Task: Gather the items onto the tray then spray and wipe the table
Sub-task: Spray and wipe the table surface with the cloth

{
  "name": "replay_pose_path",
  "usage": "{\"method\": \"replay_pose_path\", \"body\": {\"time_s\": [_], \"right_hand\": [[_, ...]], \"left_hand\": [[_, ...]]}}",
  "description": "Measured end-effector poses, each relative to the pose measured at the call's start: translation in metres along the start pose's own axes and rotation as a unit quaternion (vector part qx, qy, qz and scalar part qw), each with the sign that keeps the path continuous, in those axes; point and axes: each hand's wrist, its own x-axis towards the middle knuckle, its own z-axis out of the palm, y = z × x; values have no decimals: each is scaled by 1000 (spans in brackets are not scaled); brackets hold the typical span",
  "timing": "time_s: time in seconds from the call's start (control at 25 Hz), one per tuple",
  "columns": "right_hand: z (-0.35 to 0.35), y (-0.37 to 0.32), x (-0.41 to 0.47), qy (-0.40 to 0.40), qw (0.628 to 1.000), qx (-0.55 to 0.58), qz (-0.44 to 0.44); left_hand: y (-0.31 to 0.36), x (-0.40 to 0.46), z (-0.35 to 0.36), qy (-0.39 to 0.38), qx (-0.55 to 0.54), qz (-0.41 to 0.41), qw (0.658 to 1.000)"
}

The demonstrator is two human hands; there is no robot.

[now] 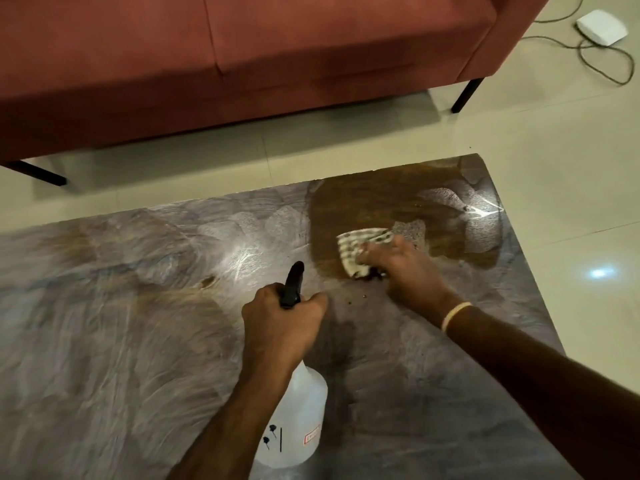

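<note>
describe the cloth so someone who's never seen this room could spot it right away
Start at the red sofa and drop to the table in front of it. Near its far right corner, the cloth lies bunched under the right hand. It is the only pale, dark-spotted fabric there, on a brown patch.

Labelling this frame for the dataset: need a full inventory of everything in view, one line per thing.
white translucent plastic spray bottle with black trigger head: 1, white and black, near centre, over the table
striped white and dark cloth: 1, right of centre, on the table
grey-brown marbled table: 1, fills lower frame, wet brown patch far right
rust-red fabric sofa: 1, top, black legs
white flat box with dark cable: 1, floor, top right
pale tiled floor: 1, around the table
left hand: 1, grips the bottle neck
right hand: 1, presses the cloth; pale wristband
</note>
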Motion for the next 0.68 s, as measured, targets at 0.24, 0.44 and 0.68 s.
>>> {"method": "replay_pose_path", "body": {"time_s": [0.24, 0.44, 0.68], "right_hand": [[1, -22, 34, 35, 990, -19, 137], [0, 13, -54, 16, 997, -8, 72], [-8, -12, 13, 26, 985, -33, 166]], "left_hand": [[-1, -2, 11, 13, -12, -2, 1000], [1, -15, 8, -6, 20, 25, 999], [1, -26, 24, 4, 47, 59, 997]]}}
